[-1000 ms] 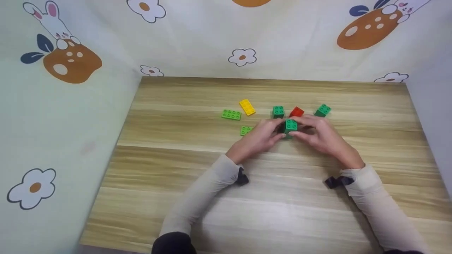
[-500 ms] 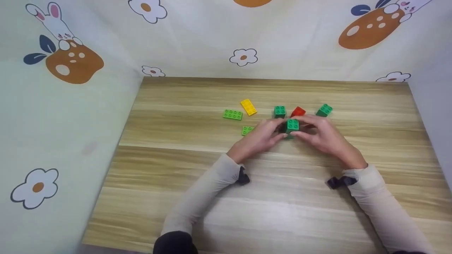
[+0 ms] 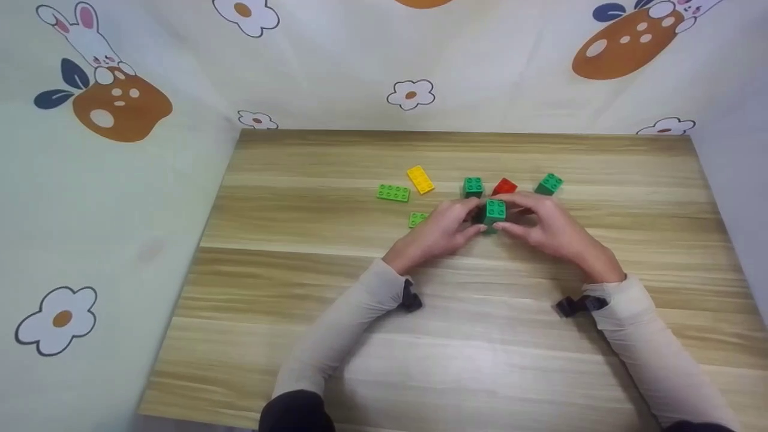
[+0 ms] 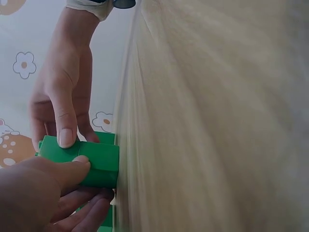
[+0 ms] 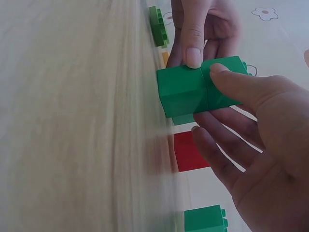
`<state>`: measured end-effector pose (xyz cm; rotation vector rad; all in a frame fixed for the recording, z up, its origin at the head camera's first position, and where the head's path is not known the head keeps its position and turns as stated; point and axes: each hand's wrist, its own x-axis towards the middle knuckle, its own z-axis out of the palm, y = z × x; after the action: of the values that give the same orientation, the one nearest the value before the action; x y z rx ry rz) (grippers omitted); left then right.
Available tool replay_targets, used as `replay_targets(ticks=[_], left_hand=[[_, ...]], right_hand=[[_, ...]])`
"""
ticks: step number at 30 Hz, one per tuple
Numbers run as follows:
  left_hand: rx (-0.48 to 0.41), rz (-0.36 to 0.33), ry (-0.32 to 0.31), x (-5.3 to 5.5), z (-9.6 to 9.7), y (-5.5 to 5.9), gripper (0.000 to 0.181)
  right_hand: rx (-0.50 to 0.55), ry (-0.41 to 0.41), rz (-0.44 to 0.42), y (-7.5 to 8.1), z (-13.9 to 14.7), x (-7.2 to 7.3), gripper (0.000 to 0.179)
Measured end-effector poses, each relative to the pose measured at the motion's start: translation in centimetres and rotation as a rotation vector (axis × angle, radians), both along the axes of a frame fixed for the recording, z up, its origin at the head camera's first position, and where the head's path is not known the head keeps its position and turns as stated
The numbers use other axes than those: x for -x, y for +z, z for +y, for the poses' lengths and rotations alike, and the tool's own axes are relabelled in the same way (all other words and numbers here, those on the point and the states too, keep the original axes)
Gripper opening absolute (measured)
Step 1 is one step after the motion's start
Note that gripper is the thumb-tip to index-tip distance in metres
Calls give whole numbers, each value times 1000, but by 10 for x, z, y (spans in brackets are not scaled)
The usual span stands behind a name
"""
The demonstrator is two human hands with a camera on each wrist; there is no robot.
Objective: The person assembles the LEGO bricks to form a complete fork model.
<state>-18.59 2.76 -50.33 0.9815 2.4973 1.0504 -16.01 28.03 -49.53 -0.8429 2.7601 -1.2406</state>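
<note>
Two green toy bricks stand one on top of the other, the upper brick showing studs on its top face. My left hand grips the stack from the left. From the right, my right hand pinches the upper brick, its thumb on the near face. In the right wrist view a seam runs between the upper brick and the lower brick, and the left thumb presses close to that seam. The lower brick sits at or just above the wooden table; I cannot tell which.
Behind the hands lie a green brick, a red brick and another green brick. To the left are a yellow brick, a light green brick and a smaller light green brick, partly hidden by the left hand.
</note>
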Motion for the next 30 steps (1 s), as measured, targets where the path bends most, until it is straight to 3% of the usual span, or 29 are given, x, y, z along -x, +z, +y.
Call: replay_targets(ticks=[6, 13, 21, 30], left_hand=[[-36, 38, -3, 3, -7, 6, 51], [-111, 82, 33, 14, -23, 22, 44], [-207, 58, 162, 32, -38, 35, 46], [-130, 42, 314, 52, -42, 28, 46]], right_hand=[[11, -6, -34, 1, 1, 2, 48], [45, -21, -106, -1, 1, 2, 51], [33, 1, -82, -8, -5, -2, 26], [-49, 28, -87, -8, -23, -8, 23]])
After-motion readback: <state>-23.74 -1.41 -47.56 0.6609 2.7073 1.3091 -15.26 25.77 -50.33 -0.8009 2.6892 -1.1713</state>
